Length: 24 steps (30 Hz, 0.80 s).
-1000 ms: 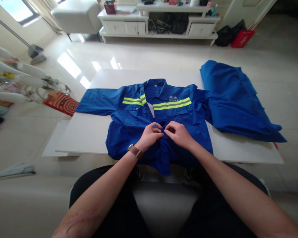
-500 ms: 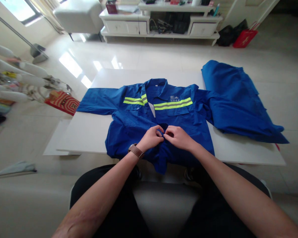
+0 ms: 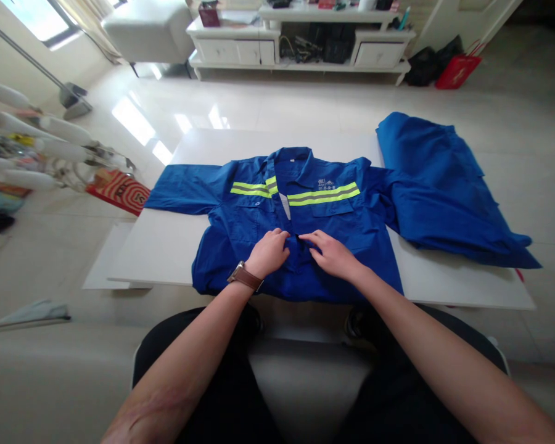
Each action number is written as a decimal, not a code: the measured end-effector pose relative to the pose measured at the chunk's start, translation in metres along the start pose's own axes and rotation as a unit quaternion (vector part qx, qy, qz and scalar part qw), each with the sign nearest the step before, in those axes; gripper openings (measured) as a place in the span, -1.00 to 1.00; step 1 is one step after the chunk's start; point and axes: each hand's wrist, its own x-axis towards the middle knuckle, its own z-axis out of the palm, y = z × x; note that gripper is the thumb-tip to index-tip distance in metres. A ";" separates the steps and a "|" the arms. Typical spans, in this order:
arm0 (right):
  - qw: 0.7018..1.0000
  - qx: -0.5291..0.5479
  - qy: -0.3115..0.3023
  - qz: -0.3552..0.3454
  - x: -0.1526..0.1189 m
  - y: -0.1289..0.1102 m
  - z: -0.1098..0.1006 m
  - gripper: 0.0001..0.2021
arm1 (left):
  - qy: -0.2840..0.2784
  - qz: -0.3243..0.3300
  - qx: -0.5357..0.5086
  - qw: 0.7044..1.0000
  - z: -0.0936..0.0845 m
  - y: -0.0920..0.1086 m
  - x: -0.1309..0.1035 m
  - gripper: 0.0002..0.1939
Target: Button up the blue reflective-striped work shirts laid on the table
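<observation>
A blue work jacket point(image 3: 250, 231) with yellow-green and grey reflective stripes lies front up, its collar away from me. My left hand point(image 3: 269, 253), with a brown-strapped watch on the wrist, rests on the jacket just left of the front placket; its thumb is apart from the fingers and nothing is held. Across the placket, my right hand point(image 3: 332, 254) touches the cloth with its index finger stretched out and the thumb separate. The jacket's front gapes below the collar, and a white patch shows inside. Whether the buttons under my fingers are fastened cannot be made out.
The jacket lies on a white table point(image 3: 157, 246). More folded blue cloth point(image 3: 430, 160) sits at the right end, over the jacket's sleeve. Left of the table are a red patterned bag point(image 3: 120, 192) and a rack with white rolls point(image 3: 65, 129). A white cabinet point(image 3: 235, 52) stands beyond.
Both hands have let go of the pinched placket and moved apart, the left one leftward. The jacket's lower front, which hung bunched over the table edge, now lies flatter.
</observation>
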 end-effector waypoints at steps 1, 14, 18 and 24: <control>1.000 -0.008 -0.017 0.002 0.000 0.000 0.002 -0.54 | -0.015 -0.006 0.009 1.000 0.002 0.000 -0.001 -0.73; 0.997 -0.029 -0.074 0.018 0.001 -0.009 0.016 -0.69 | -0.115 -0.091 0.213 0.966 0.005 0.010 -0.005 -0.69; 0.996 0.055 0.048 0.047 0.006 -0.008 0.015 -0.77 | -0.115 -0.094 0.217 0.965 0.011 0.007 0.000 -0.68; 0.954 0.200 0.149 0.168 0.012 -0.003 0.012 -0.95 | -0.079 -0.089 0.175 0.977 0.017 0.004 0.004 -0.74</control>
